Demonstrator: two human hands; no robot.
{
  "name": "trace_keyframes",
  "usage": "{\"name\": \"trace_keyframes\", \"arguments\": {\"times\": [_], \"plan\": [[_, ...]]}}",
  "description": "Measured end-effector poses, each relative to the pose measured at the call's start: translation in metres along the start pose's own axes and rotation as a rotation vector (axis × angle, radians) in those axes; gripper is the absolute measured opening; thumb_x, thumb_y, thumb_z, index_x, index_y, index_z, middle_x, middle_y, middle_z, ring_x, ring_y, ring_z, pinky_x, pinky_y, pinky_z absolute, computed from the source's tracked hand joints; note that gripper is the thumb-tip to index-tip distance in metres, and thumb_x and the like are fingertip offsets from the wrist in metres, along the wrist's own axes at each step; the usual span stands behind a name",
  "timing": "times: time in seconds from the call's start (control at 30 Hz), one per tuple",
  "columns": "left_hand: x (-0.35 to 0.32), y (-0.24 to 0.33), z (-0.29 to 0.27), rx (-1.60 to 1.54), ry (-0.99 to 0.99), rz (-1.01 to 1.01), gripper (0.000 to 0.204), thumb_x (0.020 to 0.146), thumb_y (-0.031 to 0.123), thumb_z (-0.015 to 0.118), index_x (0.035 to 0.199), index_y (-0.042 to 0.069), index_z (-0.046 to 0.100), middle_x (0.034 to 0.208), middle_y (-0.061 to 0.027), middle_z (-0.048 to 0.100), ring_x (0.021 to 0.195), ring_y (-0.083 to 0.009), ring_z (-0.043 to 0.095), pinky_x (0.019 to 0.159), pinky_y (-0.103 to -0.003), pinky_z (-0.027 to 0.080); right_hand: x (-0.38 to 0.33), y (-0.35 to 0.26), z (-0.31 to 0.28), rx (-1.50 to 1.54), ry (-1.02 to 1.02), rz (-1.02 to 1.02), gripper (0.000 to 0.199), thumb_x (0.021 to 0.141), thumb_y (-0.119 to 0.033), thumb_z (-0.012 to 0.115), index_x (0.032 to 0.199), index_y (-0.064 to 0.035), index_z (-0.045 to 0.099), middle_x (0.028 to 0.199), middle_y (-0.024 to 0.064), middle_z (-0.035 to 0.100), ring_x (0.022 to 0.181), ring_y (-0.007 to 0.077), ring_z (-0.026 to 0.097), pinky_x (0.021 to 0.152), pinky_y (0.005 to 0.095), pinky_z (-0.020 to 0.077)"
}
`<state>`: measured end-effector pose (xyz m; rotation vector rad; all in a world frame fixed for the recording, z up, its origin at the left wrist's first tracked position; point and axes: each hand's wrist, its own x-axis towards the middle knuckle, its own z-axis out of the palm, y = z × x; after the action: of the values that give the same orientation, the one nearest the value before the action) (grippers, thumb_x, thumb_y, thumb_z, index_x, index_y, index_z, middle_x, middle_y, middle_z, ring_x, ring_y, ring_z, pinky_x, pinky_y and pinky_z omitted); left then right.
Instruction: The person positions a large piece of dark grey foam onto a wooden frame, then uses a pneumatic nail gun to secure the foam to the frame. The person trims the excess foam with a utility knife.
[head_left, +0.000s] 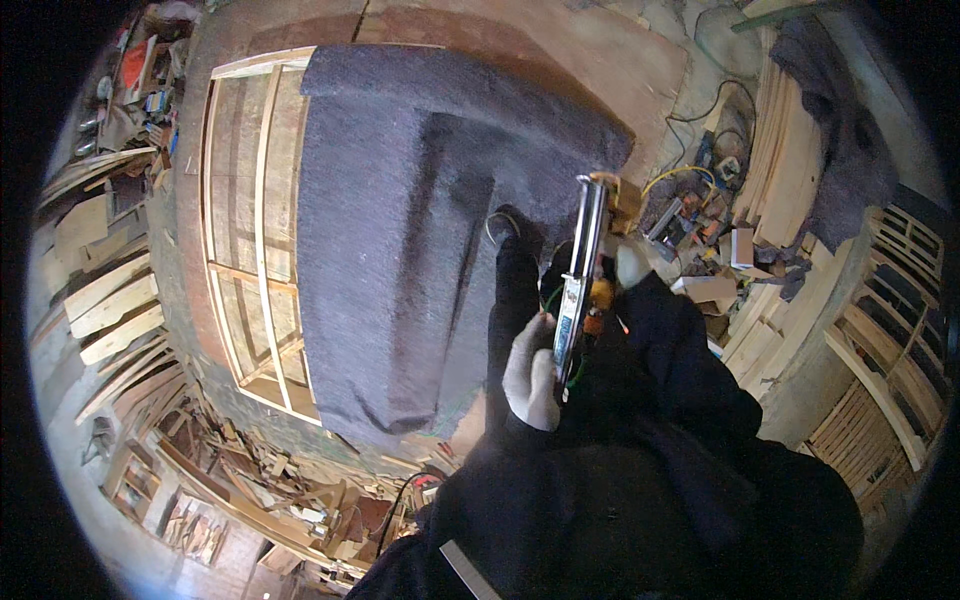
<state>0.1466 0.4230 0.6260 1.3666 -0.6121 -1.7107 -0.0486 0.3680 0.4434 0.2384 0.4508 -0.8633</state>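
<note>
Grey felt (400, 230) lies spread over our big wooden frame (250, 250), hanging down its side, and it fills the middle of what we see. Next in size is the long metal staple gun (577, 280), standing upright just beside the right edge of the felt, with its top end near the felt's corner. Our left hand (532, 375), in a pale glove, has its fingers curled tight around the lower part of the gun. Our right hand (632, 265) is mostly hidden behind the gun, so we cannot tell how its fingers sit. To do this well, we think we should pull the felt flat, press the gun's nose square on the wood, and keep fingers away from it.
</note>
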Motion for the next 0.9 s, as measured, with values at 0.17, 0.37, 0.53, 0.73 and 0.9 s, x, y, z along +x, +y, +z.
{"name": "trace_keyframes", "arguments": {"times": [0.17,0.37,0.53,0.73,0.9], "plan": [[0.062,0.04,0.014,0.588,0.159,0.343,0.032,0.102,0.014,0.053,0.122,-0.009,0.059,0.116,-0.0209,0.067,0.105,-0.0301,0.067,0.093,-0.037,0.052,-0.019,0.042,0.058,-0.228,0.541,-0.1,0.017,0.096,-0.019,0.066,0.096,-0.0024,0.063,0.072,0.0067,0.061,0.062,0.0204,0.062,0.058,0.0341,0.0504],[0.118,0.051,0.01,0.18,-0.036,0.005,0.035,0.106,0.012,0.05,0.136,-0.005,0.056,0.12,-0.0124,0.065,0.111,-0.019,0.061,0.1,-0.031,0.047,-0.017,-0.042,0.109,-0.307,0.668,-0.254,0.015,0.096,-0.019,0.064,0.092,-0.0052,0.064,0.077,0.0034,0.062,0.065,0.0146,0.059,0.059,0.0298,0.0476],[0.161,0.079,0.001,0.626,-0.155,0.18,0.035,0.104,0.009,0.055,0.136,-0.005,0.057,0.116,-0.0096,0.066,0.105,-0.0174,0.062,0.096,-0.031,0.049,-0.078,-0.137,0.135,-0.997,0.867,-0.478,0.012,0.088,-0.013,0.067,0.086,-0.0038,0.06,0.07,0.0042,0.059,0.057,0.0165,0.058,0.053,0.0336,0.0464],[0.23,0.111,0.038,0.436,-0.205,-0.19,0.036,0.105,0.01,0.057,0.137,-0.007,0.054,0.122,-0.0126,0.066,0.11,-0.0204,0.063,0.098,-0.034,0.051,-0.152,-0.185,0.08,-1.1,1.17,-0.396,0.018,0.081,-0.014,0.073,0.089,-0.001,0.063,0.068,0.0089,0.061,0.057,0.0198,0.063,0.054,0.0382,0.0479],[0.292,0.117,0.114,0.673,-0.338,-0.055,0.035,0.105,0.013,0.058,0.136,-0.005,0.056,0.119,-0.0121,0.067,0.105,-0.0191,0.064,0.095,-0.033,0.052,-0.206,-0.212,0.025,-1.59,1.194,-0.033,0.05,0.085,-0.021,0.076,0.128,-0.0043,0.055,0.101,0.0169,0.068,0.096,0.0305,0.068,0.082,0.0455,0.0545]]}}
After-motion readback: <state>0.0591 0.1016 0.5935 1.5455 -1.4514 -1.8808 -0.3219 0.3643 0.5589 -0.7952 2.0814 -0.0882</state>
